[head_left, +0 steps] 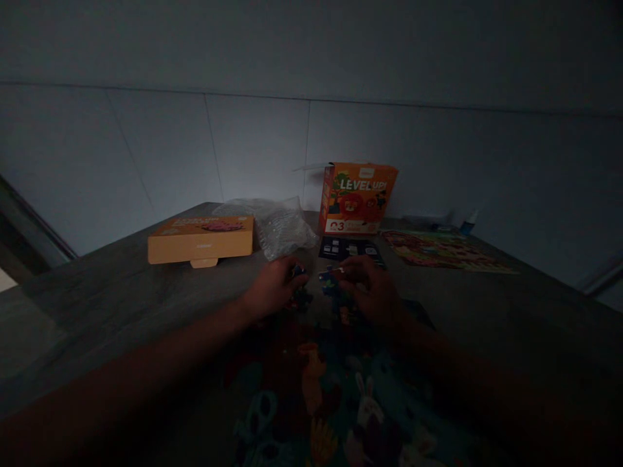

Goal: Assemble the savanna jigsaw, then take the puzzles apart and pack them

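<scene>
A partly assembled jigsaw puzzle (335,370) with dark teal areas and cartoon animals, among them a white rabbit, lies on the table in front of me. At its far edge my left hand (270,285) is closed, with a small dark puzzle piece (298,271) between thumb and fingers. Across a narrow gap, my right hand (372,285) pinches a blue and green puzzle piece (329,283). Both hands are just above the puzzle's upper border, where the outline has gaps. Dim light hides the finer details of the pieces.
An orange flat box (202,246) with an open flap lies at the left, beside crumpled clear plastic wrap (285,230). Behind stands an orange "LEVEL UP!" box (360,201), with a dark leaflet (353,248) before it. Farther right are a colourful sheet (442,251) and a small bottle (468,224).
</scene>
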`<state>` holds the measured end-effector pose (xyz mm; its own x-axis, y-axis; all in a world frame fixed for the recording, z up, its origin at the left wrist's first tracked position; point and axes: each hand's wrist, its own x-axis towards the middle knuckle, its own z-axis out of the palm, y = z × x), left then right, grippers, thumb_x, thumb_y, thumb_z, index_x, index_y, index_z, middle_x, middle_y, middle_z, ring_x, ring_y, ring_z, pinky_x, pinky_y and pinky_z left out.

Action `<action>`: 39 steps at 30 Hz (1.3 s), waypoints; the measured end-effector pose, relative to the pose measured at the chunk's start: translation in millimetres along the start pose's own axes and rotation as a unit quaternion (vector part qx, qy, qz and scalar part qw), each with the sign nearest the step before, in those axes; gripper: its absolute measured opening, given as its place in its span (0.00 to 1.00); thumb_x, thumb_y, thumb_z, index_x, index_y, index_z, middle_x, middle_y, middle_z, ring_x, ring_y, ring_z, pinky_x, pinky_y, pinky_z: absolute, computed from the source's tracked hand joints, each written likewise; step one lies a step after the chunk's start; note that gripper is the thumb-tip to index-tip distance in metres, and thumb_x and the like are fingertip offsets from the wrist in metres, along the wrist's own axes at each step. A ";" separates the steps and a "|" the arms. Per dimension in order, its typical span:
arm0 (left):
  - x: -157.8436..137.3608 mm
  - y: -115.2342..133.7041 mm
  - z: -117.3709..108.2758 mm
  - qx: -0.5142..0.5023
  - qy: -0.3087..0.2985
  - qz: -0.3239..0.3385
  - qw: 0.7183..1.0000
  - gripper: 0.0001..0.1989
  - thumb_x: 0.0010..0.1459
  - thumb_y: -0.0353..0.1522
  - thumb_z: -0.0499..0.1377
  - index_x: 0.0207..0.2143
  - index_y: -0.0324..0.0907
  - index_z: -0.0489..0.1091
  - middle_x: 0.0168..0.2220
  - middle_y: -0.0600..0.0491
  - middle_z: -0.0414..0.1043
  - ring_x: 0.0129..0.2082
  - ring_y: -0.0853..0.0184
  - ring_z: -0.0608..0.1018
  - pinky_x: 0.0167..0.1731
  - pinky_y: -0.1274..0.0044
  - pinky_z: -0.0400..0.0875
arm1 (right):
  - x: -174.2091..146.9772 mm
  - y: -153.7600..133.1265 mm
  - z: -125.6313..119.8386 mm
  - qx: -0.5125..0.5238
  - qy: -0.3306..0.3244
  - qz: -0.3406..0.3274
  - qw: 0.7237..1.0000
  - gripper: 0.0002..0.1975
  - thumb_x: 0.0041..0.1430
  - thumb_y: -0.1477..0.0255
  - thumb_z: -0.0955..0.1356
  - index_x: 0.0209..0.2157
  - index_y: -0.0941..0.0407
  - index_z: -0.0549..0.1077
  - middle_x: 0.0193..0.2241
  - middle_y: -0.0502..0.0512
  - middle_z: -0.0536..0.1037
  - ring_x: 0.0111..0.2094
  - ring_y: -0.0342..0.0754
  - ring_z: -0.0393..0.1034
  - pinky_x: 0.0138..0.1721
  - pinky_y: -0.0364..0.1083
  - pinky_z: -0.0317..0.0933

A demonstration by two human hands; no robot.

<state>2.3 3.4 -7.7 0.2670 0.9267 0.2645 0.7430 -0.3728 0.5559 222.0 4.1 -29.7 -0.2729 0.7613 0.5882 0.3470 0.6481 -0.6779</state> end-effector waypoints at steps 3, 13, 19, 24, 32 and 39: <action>-1.1 -0.6 3.7 -0.005 -0.018 0.039 0.999 0.13 0.63 0.37 0.51 0.35 0.40 0.71 0.34 0.48 0.74 0.34 0.63 0.76 0.36 0.74 0.70 | -2.2 -1.4 2.2 0.025 -0.068 -0.007 0.997 0.14 0.56 0.73 0.68 0.45 0.55 0.66 0.31 0.52 0.77 0.36 0.50 0.76 0.39 0.49 0.68; -11.5 7.4 4.1 -0.107 -0.138 0.139 0.975 0.14 0.58 0.38 0.58 0.45 0.42 0.69 0.41 0.51 0.76 0.40 0.62 0.77 0.42 0.73 0.71 | -3.7 -5.8 2.3 -0.068 -0.145 -0.030 0.987 0.18 0.57 0.72 0.68 0.50 0.55 0.65 0.32 0.54 0.78 0.34 0.52 0.74 0.36 0.49 0.65; -8.8 8.9 -1.5 -0.020 -0.098 0.077 0.992 0.15 0.61 0.38 0.53 0.47 0.40 0.70 0.39 0.50 0.76 0.38 0.62 0.77 0.40 0.73 0.71 | -3.9 -4.3 1.6 -0.085 -0.106 -0.054 0.989 0.16 0.58 0.78 0.62 0.49 0.57 0.66 0.31 0.53 0.76 0.33 0.49 0.72 0.37 0.47 0.65; -13.8 9.4 -0.4 0.166 -0.069 0.062 0.982 0.33 0.56 0.57 0.52 0.44 0.36 0.71 0.44 0.40 0.70 0.47 0.50 0.73 0.47 0.64 0.68 | -1.2 -2.6 1.4 -0.132 -0.067 -0.039 0.988 0.13 0.57 0.79 0.63 0.44 0.58 0.70 0.31 0.54 0.76 0.33 0.48 0.72 0.37 0.47 0.64; -20.9 13.3 5.6 0.204 -0.107 0.060 0.971 0.32 0.53 0.57 0.55 0.40 0.37 0.69 0.42 0.41 0.69 0.45 0.50 0.73 0.44 0.66 0.69 | -0.3 1.5 2.2 -0.157 -0.077 -0.032 0.984 0.11 0.56 0.80 0.63 0.40 0.58 0.73 0.36 0.58 0.79 0.37 0.50 0.74 0.40 0.48 0.66; -15.3 10.4 8.6 0.110 -0.098 -0.011 0.989 0.28 0.47 0.52 0.64 0.38 0.39 0.65 0.37 0.45 0.73 0.37 0.53 0.76 0.33 0.70 0.69 | -0.5 -0.5 2.2 -0.137 -0.110 -0.039 0.984 0.11 0.57 0.77 0.64 0.42 0.58 0.73 0.38 0.60 0.79 0.39 0.51 0.74 0.43 0.50 0.66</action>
<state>11.2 -14.3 -12.7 0.3481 0.9337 0.0843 0.8594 -0.3537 0.3691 220.0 3.4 -30.6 -0.4856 0.7145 0.5037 0.5380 0.6984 -0.4720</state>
